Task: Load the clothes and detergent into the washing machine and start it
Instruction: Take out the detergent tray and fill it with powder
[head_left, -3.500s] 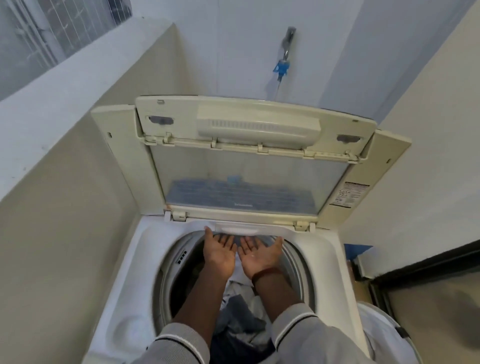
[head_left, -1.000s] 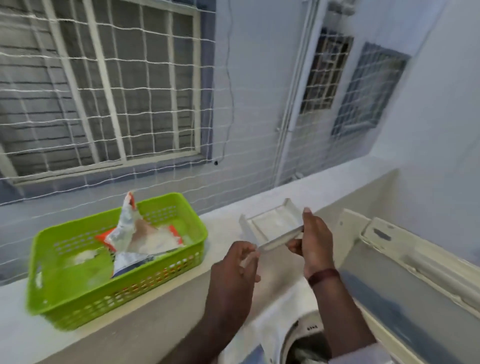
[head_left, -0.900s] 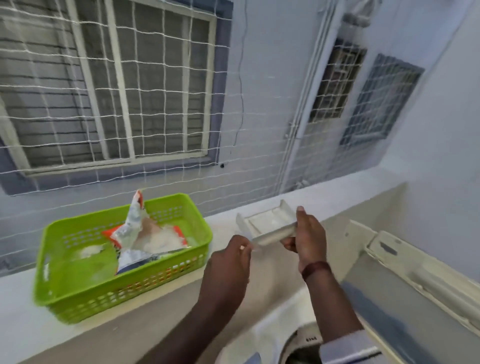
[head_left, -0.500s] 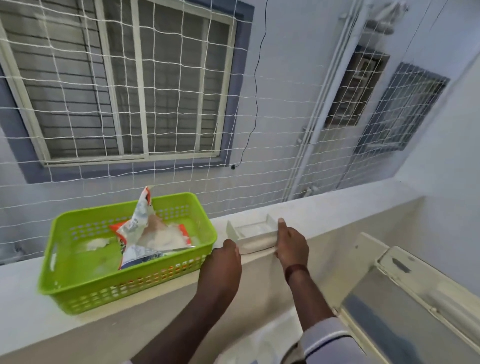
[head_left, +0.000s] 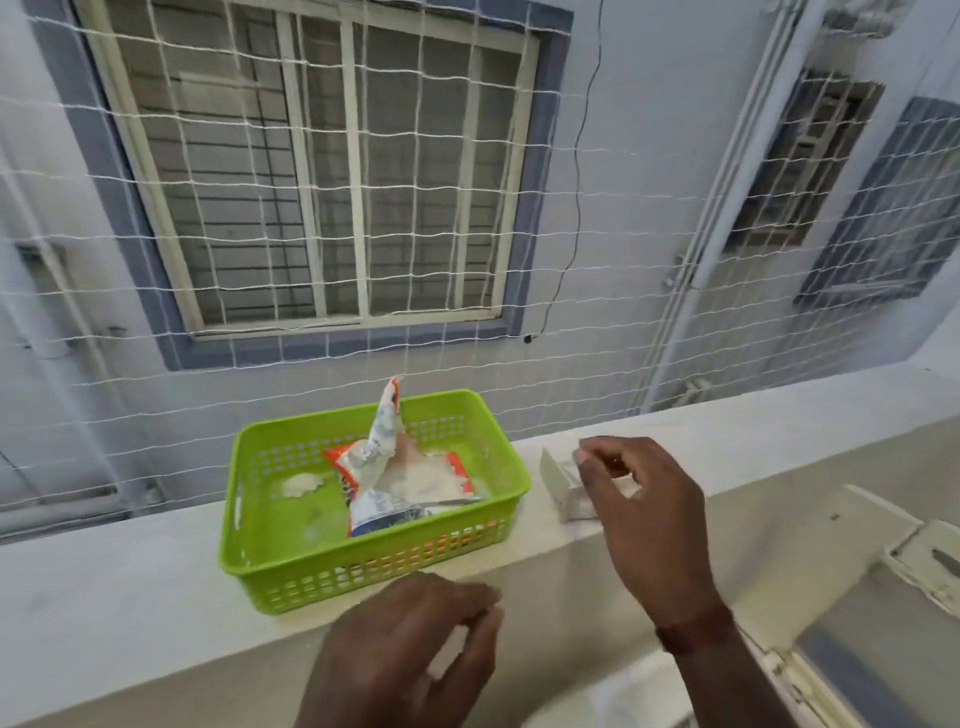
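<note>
Sitting on the pale ledge (head_left: 130, 587), the green basket (head_left: 311, 577) held the torn detergent packet (head_left: 384, 512), which lay open with white powder showing inside it and a small heap of spilled powder (head_left: 300, 484) on the basket floor to its left. Just beside the basket, on its right, the white detergent tray (head_left: 558, 480) rested on the same ledge. The right hand (head_left: 649, 519) hung over the tray and hid most of it, its grip loose, fingers half curled and pinching nothing; whether the fingertips touched the tray could not be told. The left hand (head_left: 410, 660) hovered lower, in front of the ledge, blurred, its grip likewise slack and empty. The raised washing machine lid (head_left: 857, 654) showed at the lower right, and white netting (head_left: 597, 260) spanned the opening behind the ledge.
</note>
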